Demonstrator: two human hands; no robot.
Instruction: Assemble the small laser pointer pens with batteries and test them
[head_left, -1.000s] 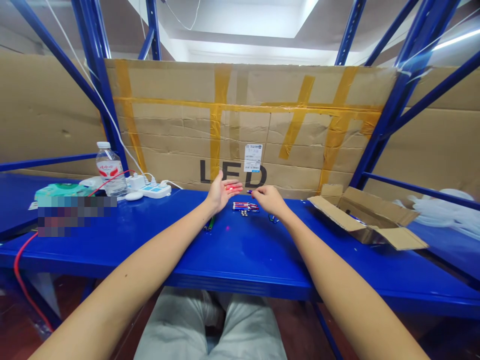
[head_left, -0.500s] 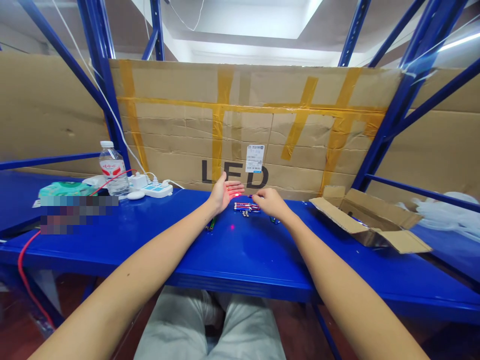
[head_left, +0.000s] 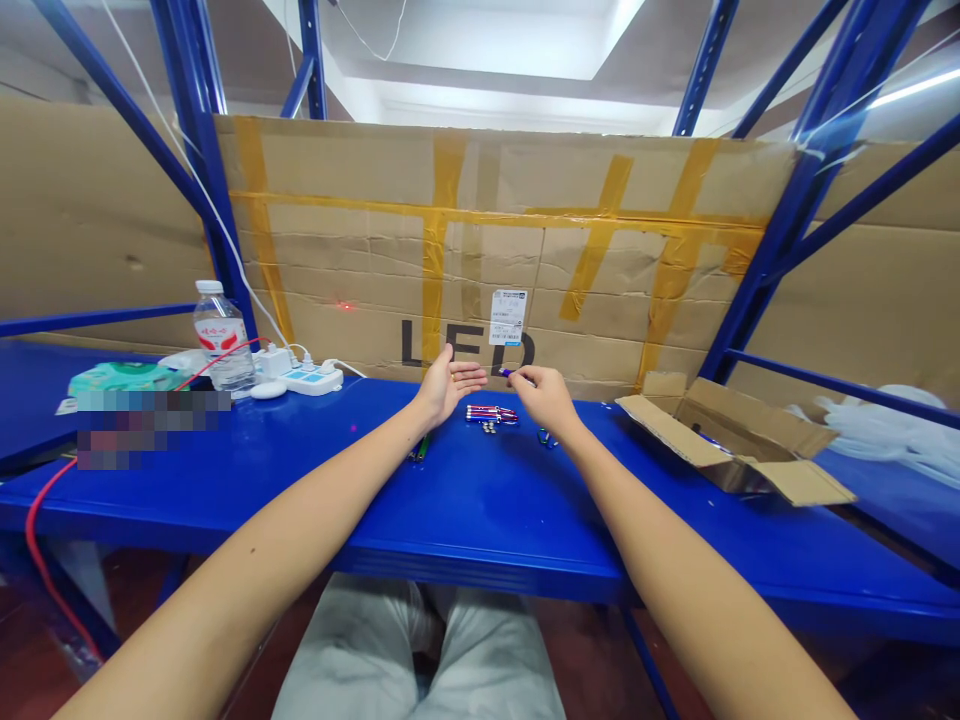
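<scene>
My right hand (head_left: 545,396) is closed round a small purple laser pointer (head_left: 507,373), whose tip points left. A red light spot (head_left: 346,306) shows on the cardboard behind the table. My left hand (head_left: 446,386) is held up with its fingers stretched out, a short way left of the pointer, and holds nothing. Below and between the hands lies a row of red and purple metal tubes (head_left: 491,414), with several small button cells (head_left: 489,428) in front. Green tubes (head_left: 421,450) lie partly hidden beside my left wrist. Blue-green pieces (head_left: 547,438) lie under my right wrist.
An open cardboard box (head_left: 720,440) stands on the blue table (head_left: 480,510) at right. On the left are a water bottle (head_left: 223,340), a power strip (head_left: 311,378) and a green packet (head_left: 124,380). A taped cardboard wall (head_left: 360,250) closes off the back.
The red light spot has left my left palm and now shows on the cardboard farther left. My right hand has tilted the laser pointer slightly upward. My left hand stays nearly still.
</scene>
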